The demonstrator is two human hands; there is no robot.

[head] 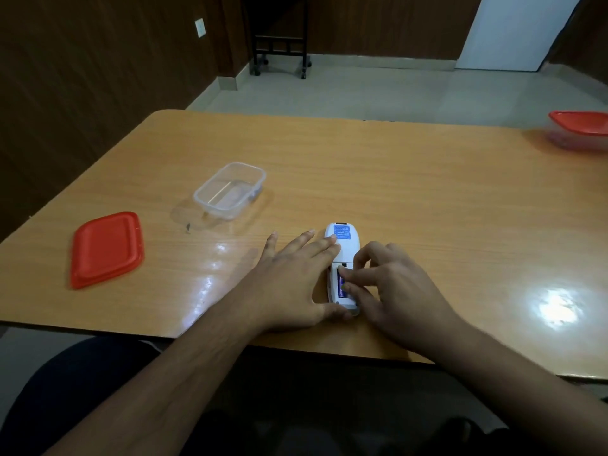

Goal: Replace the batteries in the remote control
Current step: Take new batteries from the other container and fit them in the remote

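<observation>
White remote pinned under flat left hand; right hand grip pinches battery.

Beside the remote control: label text illegible; right hand covers the compartment's right half; lidded container cropped far right.

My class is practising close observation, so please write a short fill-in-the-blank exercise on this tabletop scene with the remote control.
1. The white remote control lies face ____ on the wooden table.
2. The right hand works a battery in the open ____ compartment.
3. The left hand rests ____ fingers on the remote control.
4. The clear plastic container stands open, its ____ lid lying beside it.

Missing words: down; battery; straight; red
</observation>
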